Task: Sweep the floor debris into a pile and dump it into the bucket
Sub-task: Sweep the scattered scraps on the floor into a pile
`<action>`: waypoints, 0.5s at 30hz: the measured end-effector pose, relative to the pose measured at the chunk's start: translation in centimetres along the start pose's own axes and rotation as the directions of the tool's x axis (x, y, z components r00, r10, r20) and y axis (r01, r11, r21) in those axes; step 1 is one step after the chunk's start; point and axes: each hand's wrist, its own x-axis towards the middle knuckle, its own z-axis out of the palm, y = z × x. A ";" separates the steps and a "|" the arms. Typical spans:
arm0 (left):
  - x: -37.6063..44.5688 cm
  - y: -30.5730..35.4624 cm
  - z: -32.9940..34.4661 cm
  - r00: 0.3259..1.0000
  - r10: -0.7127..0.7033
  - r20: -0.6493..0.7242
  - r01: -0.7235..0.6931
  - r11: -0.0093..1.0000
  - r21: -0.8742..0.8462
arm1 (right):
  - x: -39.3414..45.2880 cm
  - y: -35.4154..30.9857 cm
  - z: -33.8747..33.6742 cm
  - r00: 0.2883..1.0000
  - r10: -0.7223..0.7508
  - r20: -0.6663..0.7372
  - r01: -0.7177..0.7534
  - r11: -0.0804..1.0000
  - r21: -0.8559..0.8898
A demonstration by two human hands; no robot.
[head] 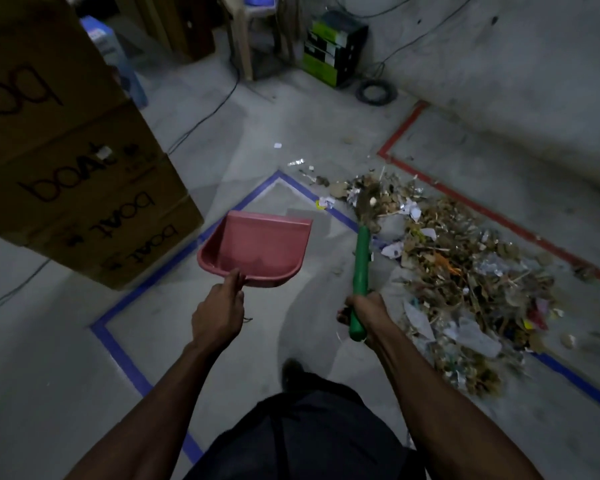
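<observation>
A pile of dry leaves, paper scraps and plastic bits, the debris pile [465, 275], lies on the concrete floor to the right. My right hand [364, 313] grips the green handle of a small broom [361, 261], whose bristle head rests on the far end of the debris. My left hand [219, 313] holds a pink dustpan [257, 247] by its rear edge, above the floor left of the broom, its mouth pointing away from me. No bucket shows in the view.
Stacked cardboard boxes [66, 174] stand at the left. Blue tape [132, 372] and red tape [406, 129] mark lines on the floor. A green-black box [333, 50], a coiled cable [376, 91] and chair legs [243, 43] sit by the far wall. Cables trail across the floor.
</observation>
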 end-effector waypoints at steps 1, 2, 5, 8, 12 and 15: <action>1.8 0.2 -0.5 1.000 0.005 -0.002 -0.005 1.000 -0.001 | 0.8 -1.5 0.9 1.000 -0.010 0.004 0.010 1.000 -0.004; 3.5 0.5 -1.1 1.000 0.005 -0.007 -0.005 1.000 -0.004 | 1.5 -2.9 1.7 1.000 -0.024 -0.002 0.024 0.999 -0.028; 8.6 1.4 -2.2 1.000 0.005 -0.006 -0.005 1.000 -0.009 | 3.6 -6.8 3.8 0.998 -0.064 -0.012 0.063 0.995 -0.081; 14.7 2.0 -2.8 1.000 -0.001 0.026 0.001 1.000 -0.021 | 6.1 -10.4 5.7 0.996 -0.089 -0.010 0.087 0.989 -0.122; 23.8 2.3 -2.8 0.996 0.032 0.082 -0.030 0.999 -0.022 | 10.7 -14.7 9.0 0.995 -0.094 -0.039 0.090 0.992 -0.092; 31.3 2.8 -3.3 0.993 0.076 0.086 -0.073 0.997 -0.028 | 14.6 -18.5 12.1 0.989 -0.116 -0.090 0.114 0.993 -0.026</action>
